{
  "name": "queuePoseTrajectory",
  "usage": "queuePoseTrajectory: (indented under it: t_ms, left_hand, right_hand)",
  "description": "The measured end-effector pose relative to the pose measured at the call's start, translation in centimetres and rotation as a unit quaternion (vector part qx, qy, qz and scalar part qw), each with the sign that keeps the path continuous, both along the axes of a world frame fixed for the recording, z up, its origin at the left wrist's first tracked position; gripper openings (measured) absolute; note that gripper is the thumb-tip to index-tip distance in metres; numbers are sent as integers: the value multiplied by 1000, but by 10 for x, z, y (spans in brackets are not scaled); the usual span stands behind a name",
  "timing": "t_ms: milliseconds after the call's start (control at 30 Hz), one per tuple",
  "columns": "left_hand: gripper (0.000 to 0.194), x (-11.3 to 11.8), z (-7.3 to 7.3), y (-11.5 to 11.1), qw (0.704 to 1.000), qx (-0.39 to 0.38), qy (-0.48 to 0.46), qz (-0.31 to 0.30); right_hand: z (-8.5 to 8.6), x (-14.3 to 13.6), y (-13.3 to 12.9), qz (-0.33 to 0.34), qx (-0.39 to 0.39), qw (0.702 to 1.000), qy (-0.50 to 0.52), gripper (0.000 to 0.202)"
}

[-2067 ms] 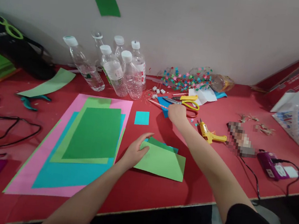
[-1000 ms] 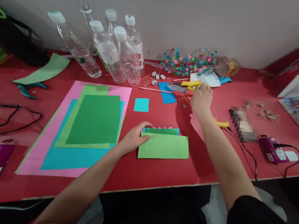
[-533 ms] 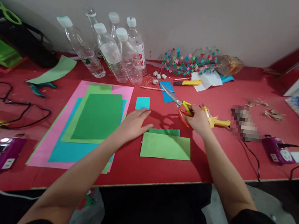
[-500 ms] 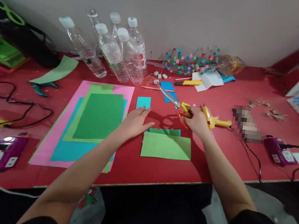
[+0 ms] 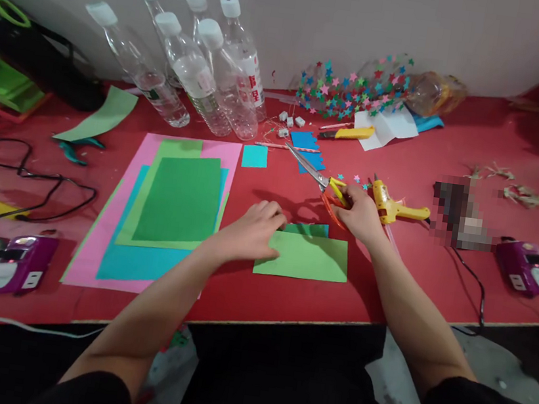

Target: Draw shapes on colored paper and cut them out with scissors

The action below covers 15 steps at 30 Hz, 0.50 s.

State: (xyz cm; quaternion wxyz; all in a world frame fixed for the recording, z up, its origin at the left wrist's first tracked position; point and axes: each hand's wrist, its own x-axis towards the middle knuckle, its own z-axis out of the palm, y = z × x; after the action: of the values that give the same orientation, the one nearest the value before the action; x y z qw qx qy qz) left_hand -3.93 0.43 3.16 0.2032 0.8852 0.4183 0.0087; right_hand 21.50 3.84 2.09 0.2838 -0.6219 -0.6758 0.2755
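My right hand (image 5: 360,214) is closed round the orange-and-yellow handles of a pair of scissors (image 5: 308,167); the long blades point up and left. My left hand (image 5: 258,230) rests at the left end of a small pile of cut paper, its thumb on the light green paper strip (image 5: 312,258) and its bent fingers, apart from the thumb, beside the dark green paper (image 5: 313,229) behind. Past the left hand, a small turquoise paper square (image 5: 255,156) lies on the red table (image 5: 218,288). A yellow glue gun (image 5: 397,209) lies right of my right hand.
Large coloured sheets (image 5: 180,200) are stacked on the left. Several plastic bottles (image 5: 207,74) stand by the wall, and a star-covered bottle (image 5: 353,90) lies behind the scissors. A yellow utility knife (image 5: 353,133) lies nearby. Purple power adapters (image 5: 23,262) and cords sit at both sides.
My left hand has left the turquoise square and come down and right onto the green strips. My right hand still holds the scissors. The view has shifted slightly.
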Motion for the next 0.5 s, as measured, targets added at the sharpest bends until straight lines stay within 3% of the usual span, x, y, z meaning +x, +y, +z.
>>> queuePoseTrajectory:
  t_ms: [133,333,433,500]
  left_hand:
    - [44,4,-2,-12,998,22,55,7]
    - [32,7,-2,-12,999,39,37,-10]
    - [18,8,2,-16,999,-41,-23,-3]
    - [14,4,8,-15,988,-127,-80,37]
  right_hand:
    - [-2,-2,-1,6,2,1000,-3,22]
    - [-6,-5,-4,20,1,1000,19,22]
    - [-3,-5,-5,38,-25,994,96,22]
    - [0,-2,-5,56,-60,981,178,25]
